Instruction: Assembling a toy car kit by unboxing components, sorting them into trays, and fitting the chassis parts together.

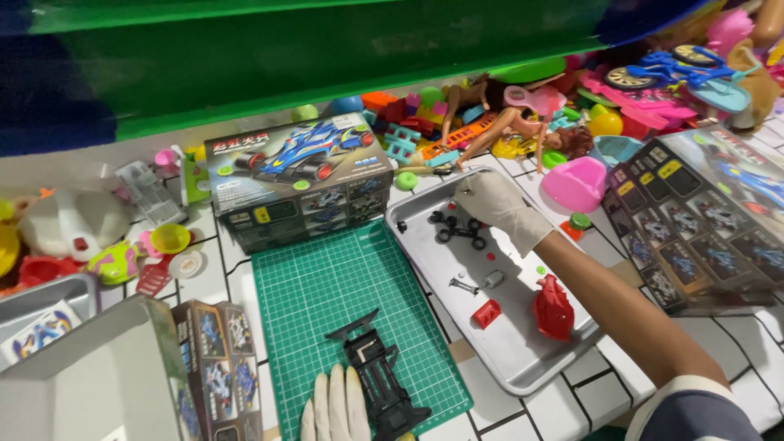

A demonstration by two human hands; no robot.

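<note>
The left hand (335, 408), in a white glove, lies flat and open on the green cutting mat (327, 286), its fingers against the side of a black toy car chassis (380, 380), apparently steadying it on the mat near the front edge. The right hand (498, 204), also gloved, reaches across into the metal tray (523, 359), fingers pinched together over a cluster of small black wheels (457, 229) at the tray's far end; whether it grips anything, I cannot tell. The tray keeps loose parts corralled: a red body shell (554, 309), a small red piece (487, 314) and a metal axle part (465, 286). A model car box (298, 180) stands behind the mat on the tiled surface (204, 282), with heaps of plastic toys beyond.
</note>
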